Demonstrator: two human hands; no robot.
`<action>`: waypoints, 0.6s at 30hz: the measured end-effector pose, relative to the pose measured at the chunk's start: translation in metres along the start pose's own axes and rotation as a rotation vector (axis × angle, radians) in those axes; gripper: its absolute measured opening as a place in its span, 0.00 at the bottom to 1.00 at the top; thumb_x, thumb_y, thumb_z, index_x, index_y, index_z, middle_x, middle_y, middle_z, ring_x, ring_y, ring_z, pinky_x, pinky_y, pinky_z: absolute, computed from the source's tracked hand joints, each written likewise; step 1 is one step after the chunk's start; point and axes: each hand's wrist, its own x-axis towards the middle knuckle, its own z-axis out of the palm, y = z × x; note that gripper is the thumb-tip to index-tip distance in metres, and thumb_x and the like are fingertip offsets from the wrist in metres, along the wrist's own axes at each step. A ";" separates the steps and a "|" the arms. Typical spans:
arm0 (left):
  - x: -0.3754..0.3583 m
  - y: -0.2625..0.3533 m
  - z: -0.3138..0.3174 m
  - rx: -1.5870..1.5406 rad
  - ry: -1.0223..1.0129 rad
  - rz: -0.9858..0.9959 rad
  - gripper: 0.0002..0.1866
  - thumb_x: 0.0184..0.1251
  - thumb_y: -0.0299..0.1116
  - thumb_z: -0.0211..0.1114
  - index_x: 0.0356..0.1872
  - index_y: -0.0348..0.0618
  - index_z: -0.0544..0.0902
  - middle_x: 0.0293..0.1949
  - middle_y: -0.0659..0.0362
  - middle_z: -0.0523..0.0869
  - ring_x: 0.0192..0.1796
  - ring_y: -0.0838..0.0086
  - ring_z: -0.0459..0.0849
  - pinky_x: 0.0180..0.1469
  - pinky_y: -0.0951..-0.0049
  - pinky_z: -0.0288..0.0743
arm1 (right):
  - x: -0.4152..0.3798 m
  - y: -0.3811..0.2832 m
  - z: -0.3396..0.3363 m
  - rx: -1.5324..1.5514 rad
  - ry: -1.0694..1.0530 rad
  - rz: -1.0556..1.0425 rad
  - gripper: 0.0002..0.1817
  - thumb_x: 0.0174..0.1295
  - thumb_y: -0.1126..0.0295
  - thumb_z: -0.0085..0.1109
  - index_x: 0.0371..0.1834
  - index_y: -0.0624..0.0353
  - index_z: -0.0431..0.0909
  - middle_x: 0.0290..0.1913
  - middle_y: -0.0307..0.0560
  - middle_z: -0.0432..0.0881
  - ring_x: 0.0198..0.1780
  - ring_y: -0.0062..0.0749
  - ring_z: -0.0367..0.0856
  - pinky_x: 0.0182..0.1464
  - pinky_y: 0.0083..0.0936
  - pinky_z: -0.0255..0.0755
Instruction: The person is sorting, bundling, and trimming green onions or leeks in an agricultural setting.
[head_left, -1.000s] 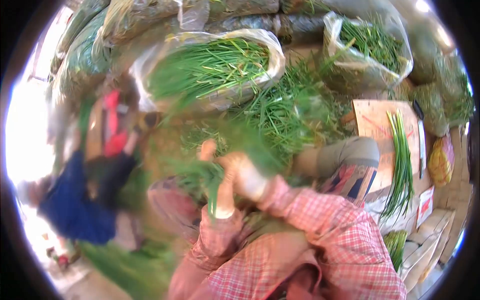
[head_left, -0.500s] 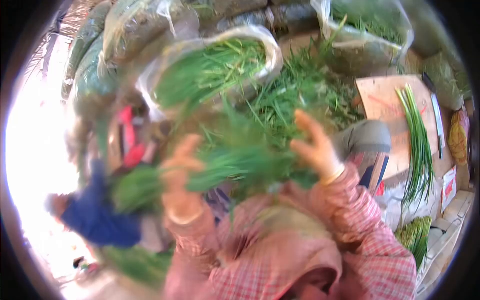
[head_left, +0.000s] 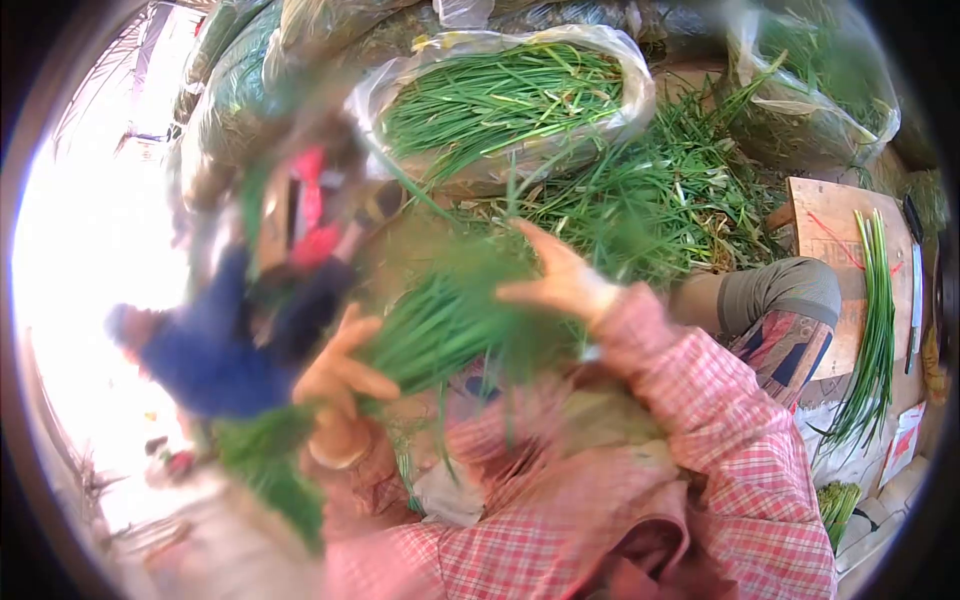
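Note:
A blurred bunch of chives (head_left: pixel 435 325) slants between my two hands above my lap. My left hand (head_left: pixel 345 385), gloved, is wrapped round its lower left part, with the thumb above and the fingers across the stalks. At the upper right end of the bunch is my right hand (head_left: pixel 560 280), also gloved, with thumb and forefinger spread apart. Its fingertips are right by the blurred green leaves. Just beyond the hands lies a heap of loose green leaves (head_left: pixel 690 190).
An open plastic bag of chives (head_left: pixel 640 85) stands ahead; another bag (head_left: pixel 810 125) is at upper right. On a wooden board (head_left: pixel 815 240) lie a chive bunch (head_left: pixel 872 310) and a knife (head_left: pixel 915 290). A person in blue (head_left: pixel 205 355) sits at left. Full sacks line the back.
The camera view has swung left, so the surroundings sit further right. My right hand has come closer to the left one, over the end of the chives.

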 end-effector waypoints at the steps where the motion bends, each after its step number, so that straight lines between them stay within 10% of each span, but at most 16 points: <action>1: 0.003 0.006 -0.002 0.000 0.012 0.020 0.21 0.67 0.51 0.49 0.23 0.43 0.68 0.29 0.54 0.72 0.54 0.54 0.74 0.64 0.49 0.54 | 0.011 -0.009 0.018 -0.083 -0.007 -0.034 0.49 0.40 0.46 0.68 0.65 0.57 0.58 0.63 0.59 0.63 0.65 0.48 0.60 0.66 0.34 0.54; 4: -0.022 0.016 -0.007 0.008 0.036 0.029 0.21 0.67 0.50 0.50 0.19 0.47 0.65 0.21 0.59 0.70 0.53 0.53 0.75 0.66 0.47 0.50 | 0.029 -0.015 0.069 -0.007 -0.077 -0.238 0.40 0.41 0.49 0.66 0.59 0.52 0.67 0.58 0.56 0.70 0.60 0.48 0.67 0.62 0.36 0.59; 14: -0.077 0.041 -0.042 -0.055 0.001 -0.031 0.22 0.68 0.48 0.48 0.16 0.51 0.56 0.15 0.67 0.60 0.33 0.72 0.73 0.70 0.50 0.45 | 0.013 0.057 0.075 -0.625 0.126 0.042 0.15 0.43 0.66 0.62 0.37 0.50 0.77 0.40 0.47 0.78 0.43 0.44 0.77 0.42 0.38 0.73; 15: -0.081 0.042 -0.039 0.065 0.094 -0.046 0.22 0.67 0.49 0.51 0.16 0.52 0.59 0.15 0.68 0.61 0.30 0.77 0.71 0.61 0.61 0.64 | 0.014 0.059 0.078 -0.635 0.142 0.098 0.14 0.44 0.66 0.61 0.37 0.50 0.77 0.40 0.48 0.79 0.44 0.45 0.77 0.43 0.38 0.72; 18: -0.095 0.038 -0.051 0.074 0.084 0.002 0.20 0.66 0.49 0.53 0.16 0.54 0.62 0.16 0.71 0.65 0.27 0.81 0.71 0.42 0.74 0.63 | 0.018 0.058 0.073 -0.498 0.112 0.354 0.14 0.48 0.67 0.59 0.40 0.51 0.76 0.41 0.52 0.79 0.46 0.49 0.77 0.45 0.39 0.72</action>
